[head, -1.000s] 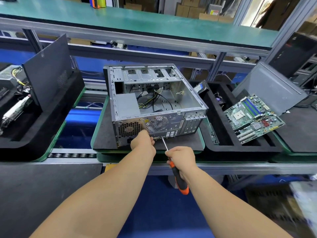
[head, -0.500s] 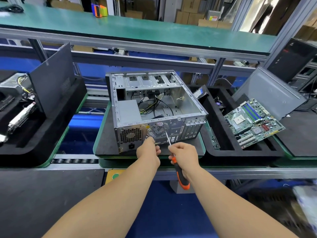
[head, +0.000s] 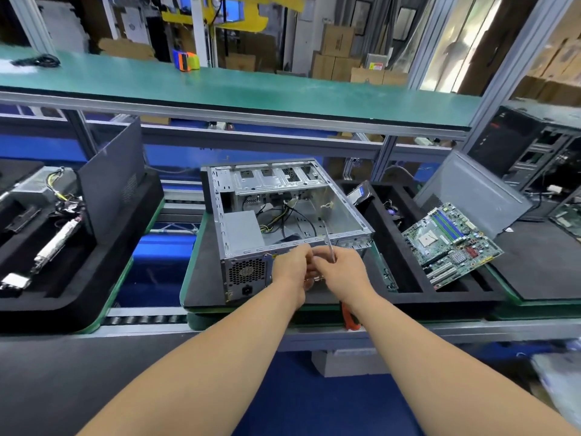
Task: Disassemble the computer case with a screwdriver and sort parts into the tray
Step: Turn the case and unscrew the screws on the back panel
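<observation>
Gripping the screwdriver shaft-up, the right hand meets the pinching left hand at the computer case.

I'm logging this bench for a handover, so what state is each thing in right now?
Silver metal computer case: side open, cables inside.
Green motherboard: out, tilted in the black foam tray.
Orange-handled screwdriver: gripped, shaft pointing up.
Right hand: grips screwdriver.
Left hand: fingers curled against right hand; contents hidden.

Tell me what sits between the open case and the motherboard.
In the head view, between the case and the motherboard lies the black foam tray's empty compartment, with a hard drive propped at its far end.
</observation>
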